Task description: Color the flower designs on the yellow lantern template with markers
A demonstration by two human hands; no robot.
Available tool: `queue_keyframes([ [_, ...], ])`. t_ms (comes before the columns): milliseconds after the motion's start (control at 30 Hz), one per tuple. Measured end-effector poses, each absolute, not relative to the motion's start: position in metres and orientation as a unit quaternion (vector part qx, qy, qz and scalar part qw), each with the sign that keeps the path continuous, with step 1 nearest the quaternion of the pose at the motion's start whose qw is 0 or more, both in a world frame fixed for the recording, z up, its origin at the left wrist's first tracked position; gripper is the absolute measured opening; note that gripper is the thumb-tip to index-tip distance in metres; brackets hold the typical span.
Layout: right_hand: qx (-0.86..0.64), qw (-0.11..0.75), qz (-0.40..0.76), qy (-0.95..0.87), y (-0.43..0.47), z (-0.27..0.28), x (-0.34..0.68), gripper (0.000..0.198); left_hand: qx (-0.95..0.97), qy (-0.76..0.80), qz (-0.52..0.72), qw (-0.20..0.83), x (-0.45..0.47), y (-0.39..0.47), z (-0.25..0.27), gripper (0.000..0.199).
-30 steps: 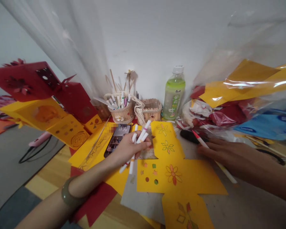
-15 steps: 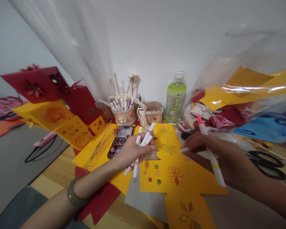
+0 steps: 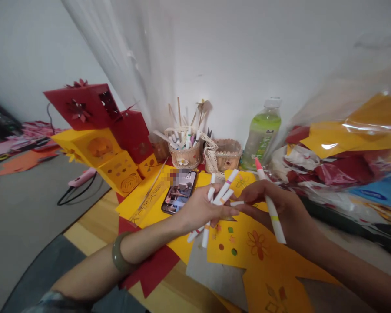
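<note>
Several slim white markers (image 3: 228,184), smooth and cylindrical with narrow coloured bands, are bunched inside the left hand (image 3: 203,206), which is closed around them; their ends fan out above the thumb and below the palm. The right hand (image 3: 280,206), just beside it, grips one more marker, a pink-tipped marker (image 3: 274,217) with a yellow-green band, slanting across the fingers with its coloured end upward. The fingertips of that same hand pinch a short white piece (image 3: 237,203), its other end reaching the left hand's fingers; whether it touches the bundle I cannot tell.

Beneath both hands spreads a flat, matte yellow card (image 3: 226,257) with angular, notched edges. Between and below the hands it carries small paper stars, dots and a green square, plus a petalled flower in orange outline, partly filled. A grey board (image 3: 211,276) shows under it, below the left hand. A smooth, glossy phone (image 3: 179,193) lies just beyond the left wrist, which wears a rounded green bangle (image 3: 118,254).

Farther out, ahead of the left hand, stands a round wooden basket (image 3: 186,157) full of pens, with openwork lace (image 3: 210,152) trailing toward a second, scallop-rimmed basket (image 3: 228,157). Ahead of the right hand is a clear bottle (image 3: 263,134) of green liquid; beyond that hand, to its right, sits a crinkled, shiny plastic bag (image 3: 334,143) of coloured paper.
</note>
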State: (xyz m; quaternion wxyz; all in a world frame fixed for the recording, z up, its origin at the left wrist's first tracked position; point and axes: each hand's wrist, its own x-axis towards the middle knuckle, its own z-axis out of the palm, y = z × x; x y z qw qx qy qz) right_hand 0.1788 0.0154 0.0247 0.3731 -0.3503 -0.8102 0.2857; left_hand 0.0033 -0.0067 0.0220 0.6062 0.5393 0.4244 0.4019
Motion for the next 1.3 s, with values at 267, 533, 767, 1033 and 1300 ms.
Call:
queue_keyframes([
  [267,-0.399,0.380,0.345,-0.759,0.000,0.018,0.186,0.032,0.605,0.432,0.372,0.556,0.008,-0.021,0.011,0.023],
  [533,-0.347,0.357,0.292,-0.817,-0.008,0.019,0.204,0.019,0.848,0.419,0.260,0.193,0.006,-0.035,0.014,0.017],
  [767,-0.447,0.434,0.343,-0.703,0.022,0.015,0.233,0.029,0.887,0.425,0.126,0.132,0.002,-0.022,0.006,0.029],
  [1033,-0.493,0.404,0.440,-0.633,0.038,0.005,0.218,0.044,0.895,0.408,0.095,0.154,-0.002,-0.015,-0.003,0.035],
  [1300,-0.460,0.363,0.449,-0.675,0.040,-0.017,0.219,0.024,0.886,0.427,0.072,0.168,-0.002,-0.013,-0.006,0.037],
])
